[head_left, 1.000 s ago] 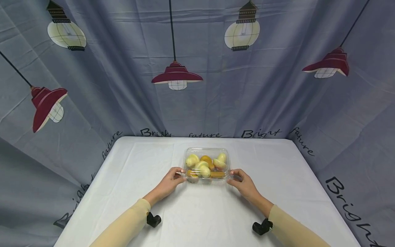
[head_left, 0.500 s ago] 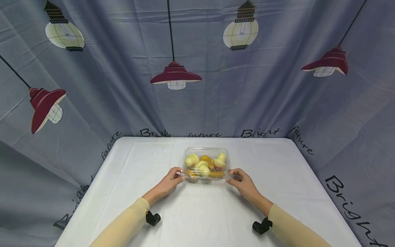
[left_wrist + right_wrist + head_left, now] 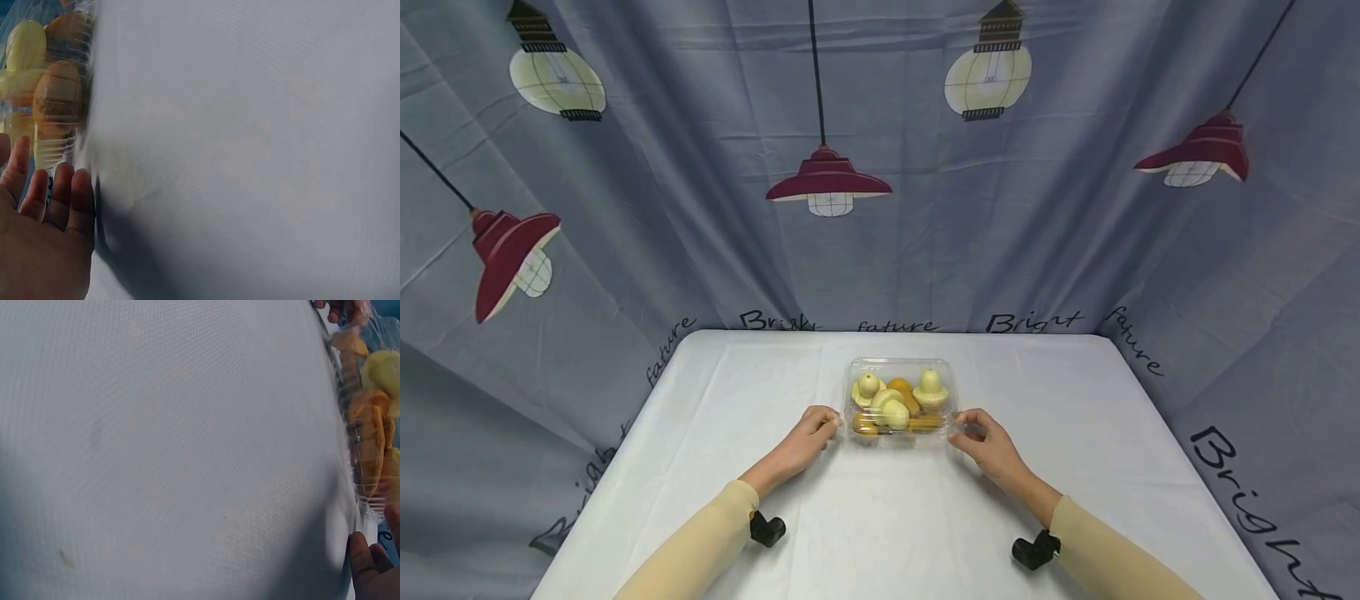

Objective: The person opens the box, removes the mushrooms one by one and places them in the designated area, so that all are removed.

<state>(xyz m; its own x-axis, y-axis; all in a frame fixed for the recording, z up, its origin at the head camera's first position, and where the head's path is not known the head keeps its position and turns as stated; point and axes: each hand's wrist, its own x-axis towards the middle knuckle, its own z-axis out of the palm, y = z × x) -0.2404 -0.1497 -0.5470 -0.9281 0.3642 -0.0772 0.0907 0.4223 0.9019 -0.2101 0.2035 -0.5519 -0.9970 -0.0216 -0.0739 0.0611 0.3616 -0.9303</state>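
One cream left sleeve [image 3: 688, 546] reaches in from the near left of the clear plastic container [image 3: 901, 364], a black wrist camera [image 3: 767, 530] at its cuff. The left hand [image 3: 806, 437] is at the container's left end, by the front corner, thumb and forefinger pinching the plastic edge; in the left wrist view its other fingers extend loosely beside the container's side. Between the two hands, the container sits upright on a white tablecloth [image 3: 887, 517] that spreads all around it. Inside it are several pale yellow rounded pieces [image 3: 892, 408] and some orange ones [image 3: 927, 422]; their exact kind is unclear. The right hand [image 3: 992, 450] is at the container's right end, thumb and forefinger pinching the edge there, with a gap showing behind the tips. A matching right sleeve [image 3: 1116, 558] comes from the container's near right. Beyond the container hangs a grey-blue curtain [image 3: 1015, 233] printed with lamps.
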